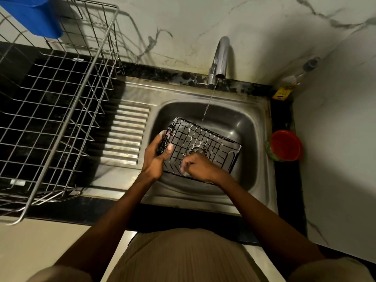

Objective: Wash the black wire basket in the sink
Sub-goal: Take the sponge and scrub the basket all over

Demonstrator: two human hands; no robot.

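Note:
The black wire basket [205,143] hangs tilted over the steel sink [244,123], with soap foam on its wires. My left hand [157,157] grips its left edge, thumb over the rim. My right hand [200,166] is curled against the basket's near side, foam around the fingers; whatever it holds is hidden. A thin stream of water falls from the chrome tap [220,58] onto the basket's far edge.
A large steel wire dish rack [61,110] stands on the black counter at the left, with a blue plastic thing [34,17] at its far corner. A ribbed drainboard [126,133] lies beside the sink. A red-lidded tub [285,145] and a bottle [295,80] sit at right.

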